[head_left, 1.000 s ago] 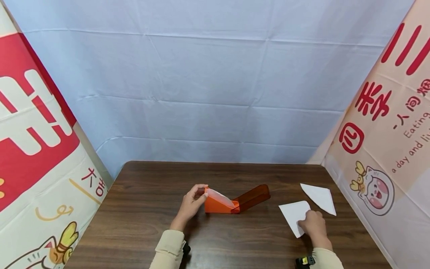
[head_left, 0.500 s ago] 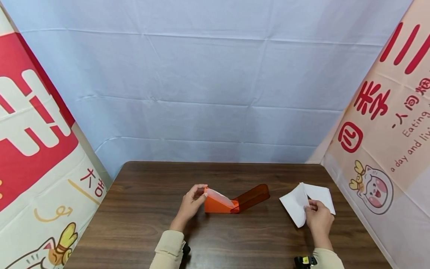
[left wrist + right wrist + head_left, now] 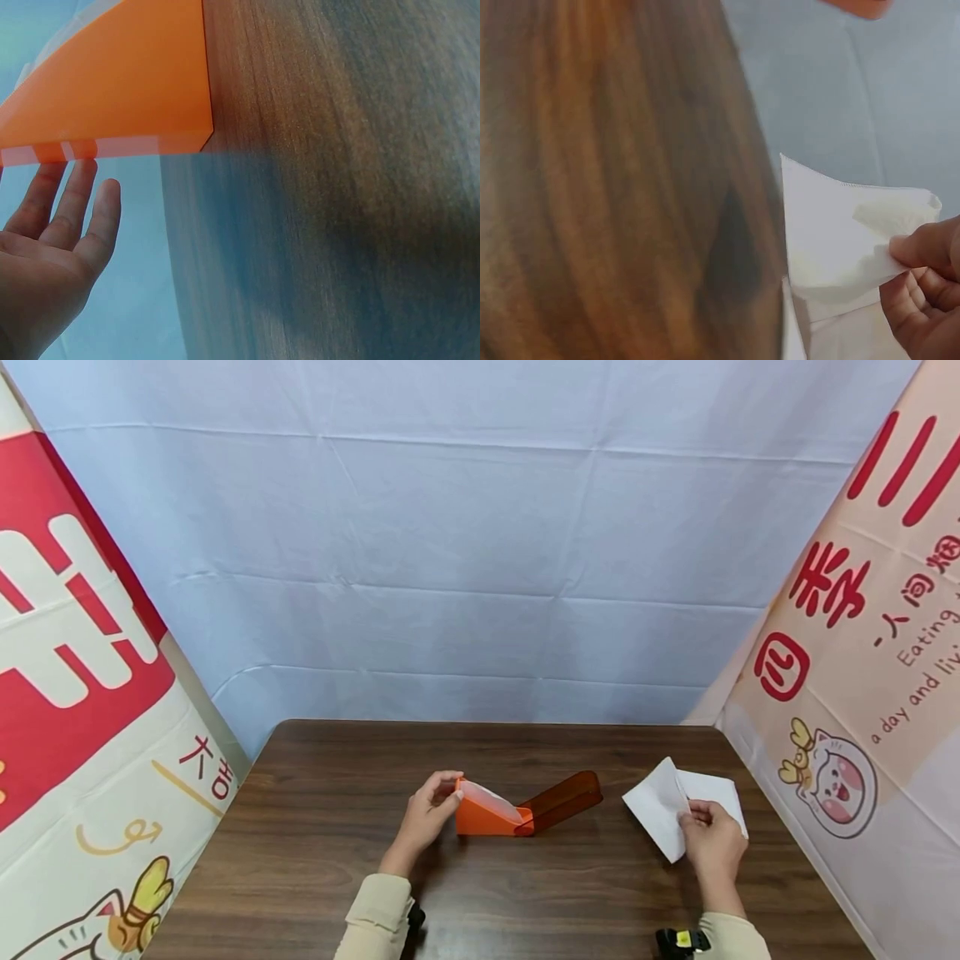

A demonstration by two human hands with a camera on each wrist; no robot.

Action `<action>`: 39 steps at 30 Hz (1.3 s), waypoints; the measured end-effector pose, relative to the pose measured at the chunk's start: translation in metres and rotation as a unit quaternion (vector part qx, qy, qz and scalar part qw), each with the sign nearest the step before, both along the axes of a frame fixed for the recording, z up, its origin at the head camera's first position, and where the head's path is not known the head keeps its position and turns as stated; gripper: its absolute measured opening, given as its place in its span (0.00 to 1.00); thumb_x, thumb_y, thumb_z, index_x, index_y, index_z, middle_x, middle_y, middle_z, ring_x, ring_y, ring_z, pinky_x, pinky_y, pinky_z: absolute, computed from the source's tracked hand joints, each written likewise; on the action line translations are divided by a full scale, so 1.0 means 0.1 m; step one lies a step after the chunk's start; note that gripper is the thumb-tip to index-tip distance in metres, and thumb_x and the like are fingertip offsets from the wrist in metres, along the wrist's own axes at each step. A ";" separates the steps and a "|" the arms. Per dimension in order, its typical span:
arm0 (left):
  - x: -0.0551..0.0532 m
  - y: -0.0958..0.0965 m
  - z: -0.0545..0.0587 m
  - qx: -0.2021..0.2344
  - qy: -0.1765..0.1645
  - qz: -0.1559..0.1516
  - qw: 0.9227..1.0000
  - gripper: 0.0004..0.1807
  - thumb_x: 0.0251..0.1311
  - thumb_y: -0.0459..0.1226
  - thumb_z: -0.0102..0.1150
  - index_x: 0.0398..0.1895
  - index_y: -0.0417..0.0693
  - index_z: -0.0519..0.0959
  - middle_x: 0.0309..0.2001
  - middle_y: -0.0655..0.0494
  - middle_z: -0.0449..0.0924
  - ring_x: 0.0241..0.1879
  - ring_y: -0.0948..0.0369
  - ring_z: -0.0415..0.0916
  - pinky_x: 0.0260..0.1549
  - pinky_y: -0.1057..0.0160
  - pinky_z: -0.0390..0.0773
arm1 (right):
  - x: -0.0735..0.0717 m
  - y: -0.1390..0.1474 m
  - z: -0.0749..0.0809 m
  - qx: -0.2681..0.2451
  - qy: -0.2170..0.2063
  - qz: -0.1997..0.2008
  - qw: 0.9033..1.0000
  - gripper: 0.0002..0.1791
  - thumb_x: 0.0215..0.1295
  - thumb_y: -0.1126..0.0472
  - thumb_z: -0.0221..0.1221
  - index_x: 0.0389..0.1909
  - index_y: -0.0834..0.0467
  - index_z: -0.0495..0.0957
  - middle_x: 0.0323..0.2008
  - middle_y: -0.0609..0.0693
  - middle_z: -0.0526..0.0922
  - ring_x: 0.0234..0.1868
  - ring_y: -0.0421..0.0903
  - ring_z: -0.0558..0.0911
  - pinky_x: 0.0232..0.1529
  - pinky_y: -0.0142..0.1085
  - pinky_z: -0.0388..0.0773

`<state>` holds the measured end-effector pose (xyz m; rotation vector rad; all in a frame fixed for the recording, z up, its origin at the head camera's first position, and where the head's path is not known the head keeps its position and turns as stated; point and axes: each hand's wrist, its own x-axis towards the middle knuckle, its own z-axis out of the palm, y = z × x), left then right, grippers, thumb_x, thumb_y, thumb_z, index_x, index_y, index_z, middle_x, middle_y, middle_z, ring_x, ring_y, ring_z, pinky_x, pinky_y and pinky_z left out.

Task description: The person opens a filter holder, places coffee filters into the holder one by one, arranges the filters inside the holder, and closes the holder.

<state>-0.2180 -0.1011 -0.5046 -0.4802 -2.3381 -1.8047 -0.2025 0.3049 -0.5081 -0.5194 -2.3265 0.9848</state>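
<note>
two loose white papers (image 3: 660, 808) (image 3: 712, 787), one orange holder (image 3: 482, 819), one table (image 3: 570, 893)

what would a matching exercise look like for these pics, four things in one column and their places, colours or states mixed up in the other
Column one:
1. left hand
2. right hand
3. flap
4. table

Column two:
A. slants out from the low end of the orange box
B. brown with wood grain
C. touches the tall end of the orange box
D. pinches a piece of white paper

Right pairs: 1-C, 2-D, 3-A, 4-B
</note>
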 end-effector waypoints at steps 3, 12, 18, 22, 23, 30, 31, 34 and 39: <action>0.00 0.00 0.00 0.000 0.003 -0.001 1.000 0.16 0.62 0.32 0.56 0.53 0.38 0.73 0.45 0.46 0.78 0.44 0.54 0.76 0.42 0.61 0.75 | 0.00 -0.03 0.11 0.003 0.019 -0.007 1.000 0.05 0.50 0.69 0.63 0.28 0.67 0.81 0.22 0.58 0.81 0.19 0.32 0.69 0.30 0.39 0.64; 0.00 0.00 0.01 -0.002 -0.003 0.003 1.000 0.15 0.62 0.32 0.55 0.52 0.40 0.74 0.45 0.47 0.78 0.44 0.53 0.76 0.43 0.62 0.75 | 0.03 -0.13 0.44 -0.023 0.036 -0.013 0.999 0.07 0.52 0.66 0.64 0.30 0.66 0.82 0.22 0.54 0.81 0.17 0.21 0.64 0.26 0.29 0.64; 0.00 -0.01 0.01 -0.001 -0.009 0.001 1.000 0.17 0.62 0.32 0.56 0.54 0.37 0.73 0.46 0.47 0.78 0.45 0.52 0.75 0.43 0.61 0.74 | 0.03 -0.15 0.53 -0.034 0.042 -0.005 0.999 0.07 0.52 0.67 0.65 0.31 0.67 0.81 0.21 0.48 0.80 0.18 0.23 0.66 0.22 0.22 0.63; 0.00 -0.01 0.01 -0.003 -0.011 0.002 1.000 0.17 0.63 0.32 0.55 0.54 0.37 0.73 0.46 0.47 0.78 0.45 0.52 0.75 0.44 0.61 0.74 | 0.03 -0.16 0.53 -0.039 0.036 -0.002 0.999 0.07 0.52 0.67 0.64 0.31 0.67 0.81 0.21 0.47 0.80 0.18 0.24 0.67 0.22 0.23 0.64; 0.00 0.00 0.01 -0.003 -0.011 0.002 1.000 0.17 0.63 0.32 0.56 0.54 0.37 0.73 0.46 0.47 0.78 0.45 0.53 0.75 0.44 0.61 0.74 | 0.03 -0.16 0.53 -0.041 0.034 -0.001 0.999 0.07 0.52 0.67 0.64 0.31 0.67 0.81 0.21 0.47 0.80 0.18 0.24 0.67 0.22 0.23 0.64; 0.00 -0.02 0.01 -0.003 -0.008 -0.002 1.000 0.16 0.62 0.33 0.56 0.53 0.39 0.73 0.46 0.47 0.78 0.45 0.54 0.75 0.43 0.61 0.74 | 0.08 -0.22 0.58 -0.041 0.049 0.004 0.998 0.06 0.51 0.67 0.66 0.30 0.66 0.82 0.20 0.45 0.79 0.18 0.25 0.67 0.22 0.23 0.63; 0.00 -0.02 0.00 -0.003 -0.007 -0.002 1.000 0.16 0.62 0.33 0.56 0.53 0.41 0.74 0.46 0.47 0.78 0.45 0.54 0.75 0.43 0.61 0.74 | 0.09 -0.24 0.59 -0.038 0.055 0.004 0.998 0.06 0.51 0.67 0.66 0.29 0.65 0.82 0.19 0.43 0.78 0.19 0.25 0.67 0.22 0.23 0.63; 0.00 -0.02 0.00 -0.003 -0.006 0.001 1.000 0.16 0.62 0.34 0.56 0.53 0.43 0.74 0.46 0.48 0.78 0.45 0.55 0.75 0.44 0.60 0.74 | 0.08 -0.28 0.60 -0.033 0.080 0.006 0.996 0.06 0.49 0.67 0.67 0.28 0.65 0.82 0.17 0.36 0.74 0.18 0.26 0.66 0.21 0.24 0.62; 0.00 -0.01 0.00 -0.007 -0.008 0.006 1.000 0.16 0.62 0.33 0.56 0.53 0.44 0.74 0.46 0.49 0.78 0.45 0.56 0.75 0.44 0.59 0.74 | 0.05 -0.36 0.61 -0.050 0.119 0.036 0.991 0.05 0.47 0.71 0.67 0.26 0.66 0.82 0.18 0.31 0.73 0.18 0.29 0.68 0.19 0.22 0.62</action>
